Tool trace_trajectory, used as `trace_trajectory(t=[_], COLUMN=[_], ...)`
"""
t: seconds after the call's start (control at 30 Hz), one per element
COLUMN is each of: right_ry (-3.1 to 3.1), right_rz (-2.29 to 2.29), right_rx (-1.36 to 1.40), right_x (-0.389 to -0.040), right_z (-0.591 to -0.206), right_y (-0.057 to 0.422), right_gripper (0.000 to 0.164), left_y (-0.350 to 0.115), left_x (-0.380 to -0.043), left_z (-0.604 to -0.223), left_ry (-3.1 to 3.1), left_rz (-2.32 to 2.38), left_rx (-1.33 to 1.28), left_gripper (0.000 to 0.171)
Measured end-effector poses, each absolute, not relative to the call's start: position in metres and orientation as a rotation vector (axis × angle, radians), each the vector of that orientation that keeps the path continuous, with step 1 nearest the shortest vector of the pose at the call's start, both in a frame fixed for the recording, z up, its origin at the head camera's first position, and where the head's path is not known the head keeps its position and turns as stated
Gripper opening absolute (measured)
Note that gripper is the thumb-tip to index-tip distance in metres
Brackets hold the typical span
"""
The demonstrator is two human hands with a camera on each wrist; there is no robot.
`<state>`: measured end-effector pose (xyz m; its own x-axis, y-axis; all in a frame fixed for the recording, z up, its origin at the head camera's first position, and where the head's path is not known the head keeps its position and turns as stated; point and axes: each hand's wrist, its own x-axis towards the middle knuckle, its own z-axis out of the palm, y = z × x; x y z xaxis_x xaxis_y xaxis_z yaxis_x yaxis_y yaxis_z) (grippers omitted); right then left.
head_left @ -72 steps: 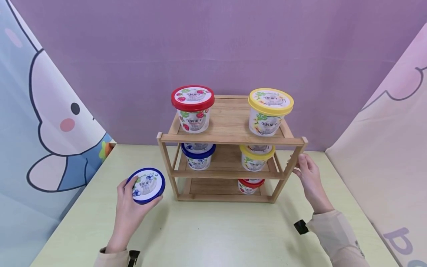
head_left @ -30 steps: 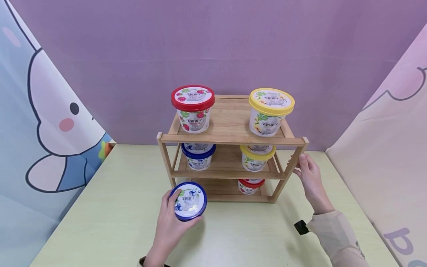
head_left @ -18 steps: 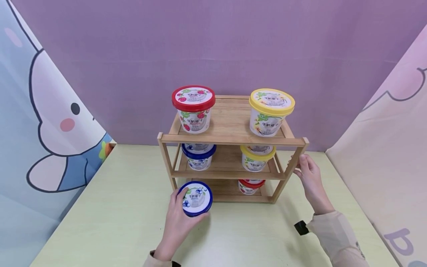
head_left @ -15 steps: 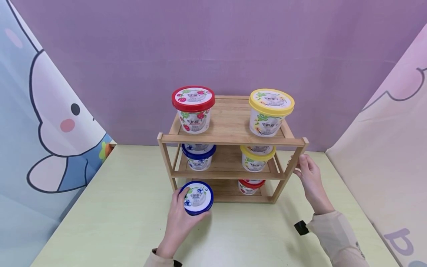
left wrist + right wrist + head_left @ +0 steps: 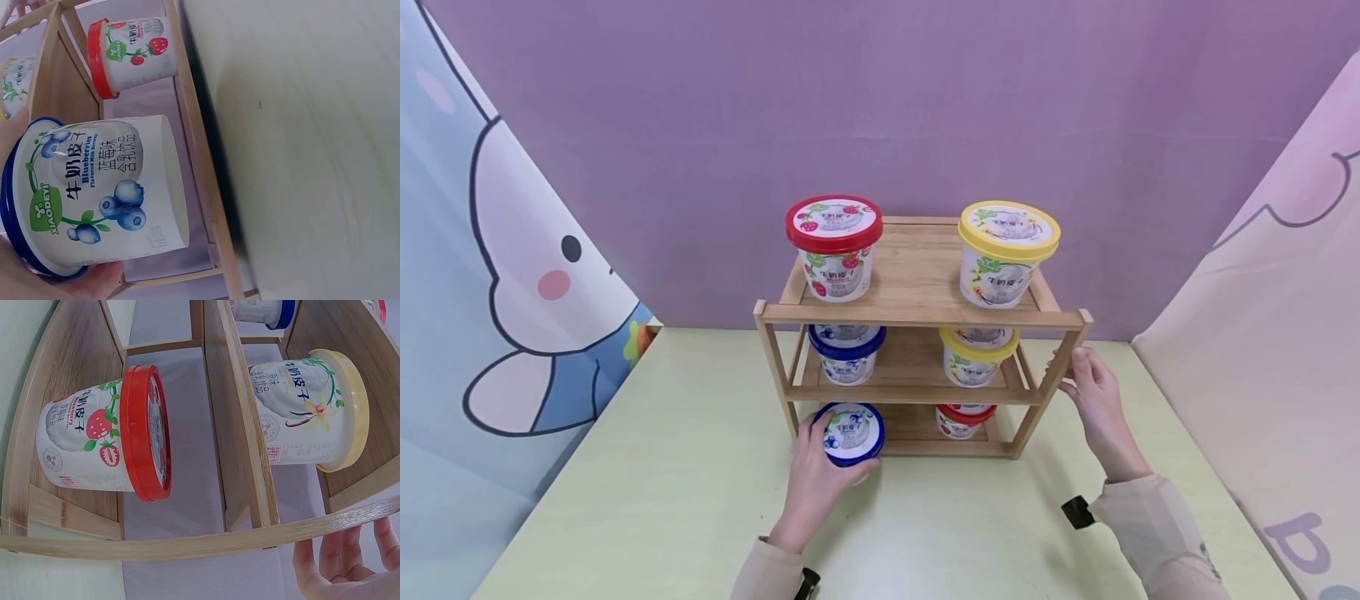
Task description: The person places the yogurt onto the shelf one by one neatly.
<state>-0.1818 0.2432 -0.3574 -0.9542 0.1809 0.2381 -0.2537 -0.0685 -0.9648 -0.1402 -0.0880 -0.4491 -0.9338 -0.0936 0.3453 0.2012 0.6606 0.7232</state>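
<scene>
My left hand (image 5: 817, 482) grips a blue-lidded blueberry milk cup (image 5: 854, 435) by its lid, thumb on one side and fingers on the other. The cup is at the front left of the wooden three-tier rack (image 5: 917, 315), level with its bottom shelf. In the left wrist view the whole blueberry label shows, and the cup's base points toward the shelf's front rail. At the rack's right side, my right hand (image 5: 1099, 410) holds the upright post, its fingers (image 5: 340, 550) passing behind the wood. A red-lidded strawberry cup (image 5: 87, 437) sits on the bottom shelf's right.
A strawberry cup (image 5: 837, 267) and a yellow-lidded cup (image 5: 1000, 271) stand on the top shelf. Another blueberry cup (image 5: 847, 367) and another yellow-lidded cup (image 5: 970, 368) occupy the middle shelf. The rack stands on a pale table (image 5: 625, 467) before a purple backdrop (image 5: 925, 100).
My left hand has carried the blueberry cup from the left of the rack rightward, then forward to the bottom shelf's left front. The right hand stays at the post.
</scene>
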Motion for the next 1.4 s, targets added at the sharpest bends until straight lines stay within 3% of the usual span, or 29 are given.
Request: trace_trajectory(t=[1.4], right_ry=[-1.939], right_rz=[2.085], right_rx=[0.085], right_x=[-0.182], right_z=[-0.358], right_y=[0.244], right_gripper=[0.021], left_y=[-0.078], left_x=[-0.172], left_z=[-0.466], left_ry=[-2.396], left_rz=[-1.165], left_rx=[-0.037], left_gripper=[0.088])
